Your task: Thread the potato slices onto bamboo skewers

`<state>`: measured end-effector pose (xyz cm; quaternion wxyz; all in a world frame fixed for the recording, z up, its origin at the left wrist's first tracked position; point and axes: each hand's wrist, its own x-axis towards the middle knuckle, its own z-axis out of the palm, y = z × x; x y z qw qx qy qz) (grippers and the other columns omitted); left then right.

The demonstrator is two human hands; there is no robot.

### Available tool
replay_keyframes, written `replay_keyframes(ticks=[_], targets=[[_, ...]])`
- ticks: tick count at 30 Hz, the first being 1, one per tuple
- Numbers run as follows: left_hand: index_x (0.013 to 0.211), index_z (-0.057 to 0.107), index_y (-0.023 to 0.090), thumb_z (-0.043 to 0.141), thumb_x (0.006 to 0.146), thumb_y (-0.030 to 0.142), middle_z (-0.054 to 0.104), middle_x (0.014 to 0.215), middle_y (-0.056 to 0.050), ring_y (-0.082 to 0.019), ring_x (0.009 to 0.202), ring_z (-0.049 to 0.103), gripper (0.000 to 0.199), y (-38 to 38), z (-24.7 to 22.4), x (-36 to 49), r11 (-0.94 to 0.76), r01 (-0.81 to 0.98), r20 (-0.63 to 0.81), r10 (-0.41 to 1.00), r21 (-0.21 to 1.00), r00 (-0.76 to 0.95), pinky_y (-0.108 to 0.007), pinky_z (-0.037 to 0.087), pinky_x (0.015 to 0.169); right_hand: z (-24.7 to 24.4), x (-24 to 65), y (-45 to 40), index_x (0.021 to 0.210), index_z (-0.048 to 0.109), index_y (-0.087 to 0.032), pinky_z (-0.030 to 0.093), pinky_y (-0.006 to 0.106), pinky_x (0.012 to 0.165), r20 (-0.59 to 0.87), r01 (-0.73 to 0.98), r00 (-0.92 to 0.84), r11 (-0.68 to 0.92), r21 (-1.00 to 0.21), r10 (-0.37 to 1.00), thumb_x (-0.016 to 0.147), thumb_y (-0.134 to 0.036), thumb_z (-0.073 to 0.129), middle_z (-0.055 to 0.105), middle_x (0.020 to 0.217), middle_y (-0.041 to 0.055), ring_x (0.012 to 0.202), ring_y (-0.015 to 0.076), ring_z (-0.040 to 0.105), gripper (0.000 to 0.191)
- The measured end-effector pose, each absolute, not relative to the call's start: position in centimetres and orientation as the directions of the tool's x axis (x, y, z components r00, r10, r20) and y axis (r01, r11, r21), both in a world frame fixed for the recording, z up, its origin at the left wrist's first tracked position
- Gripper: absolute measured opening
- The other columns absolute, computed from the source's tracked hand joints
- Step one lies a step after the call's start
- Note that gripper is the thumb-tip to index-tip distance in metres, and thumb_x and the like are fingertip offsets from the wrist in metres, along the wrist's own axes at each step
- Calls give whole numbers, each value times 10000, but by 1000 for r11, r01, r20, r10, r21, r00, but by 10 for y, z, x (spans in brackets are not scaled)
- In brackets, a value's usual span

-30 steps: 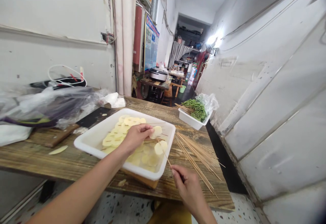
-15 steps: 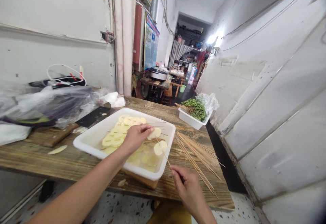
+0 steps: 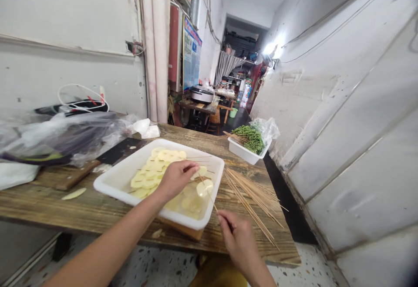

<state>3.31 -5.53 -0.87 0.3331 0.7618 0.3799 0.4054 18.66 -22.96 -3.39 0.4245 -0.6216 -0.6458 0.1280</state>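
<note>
My left hand (image 3: 174, 180) hangs over a white plastic tray (image 3: 111, 181), its fingertips pinching a thin pale potato slice (image 3: 200, 172). Many more slices (image 3: 146, 174) lie overlapped inside the tray, some in a little liquid. My right hand (image 3: 240, 239) holds a thin bamboo skewer (image 3: 211, 200) near its lower end, and that skewer passes through a second slice (image 3: 204, 187). A loose pile of bamboo skewers (image 3: 251, 200) lies on the wooden table (image 3: 39, 204) right of the tray, close to my right hand.
A cleaver (image 3: 98, 165) lies left of the tray, with a stray slice (image 3: 74, 194) below it. A plastic bag (image 3: 62, 141) bulks at the table's left. A small white tub (image 3: 240, 153) holds green peppercorn sprigs (image 3: 250, 139). Walls close in on both sides.
My right hand has shifted slightly up and left, and the skewered slices now sit closer together. The camera view has tilted a little.
</note>
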Motion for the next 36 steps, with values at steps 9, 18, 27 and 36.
replay_keyframes(ticks=[9,18,27,36], targets=[[757,701,160,635,660,439,678,685,-13,-163,651,572,303,-54,-9,31,-255,176,199,938,951,285,-246,404,621,-39,183,-225,974,675,-182,503,248,648,488,710,103,279,-646,867,887,-178,442,717,841,77,725,186,674,249],[775,716,160,641,656,400,715,781,-44,-196,746,617,278,-52,-10,32,-254,163,202,939,953,279,-275,435,716,-49,187,-218,949,675,-165,497,253,673,473,682,124,271,-680,872,889,-202,443,705,826,76,734,175,654,243],[806,682,154,701,618,341,700,735,-29,-167,672,613,267,-55,-7,35,-61,13,56,970,998,235,-272,467,658,-54,189,-217,926,678,-165,469,215,531,429,588,194,246,-771,882,883,-269,474,639,617,23,543,134,578,232],[704,661,106,702,648,146,677,694,-67,-131,624,616,80,-53,0,30,419,-270,-243,828,867,505,-245,517,628,-62,200,-222,984,663,-182,536,271,693,561,715,81,345,-609,824,879,-188,471,715,843,69,743,173,670,219]])
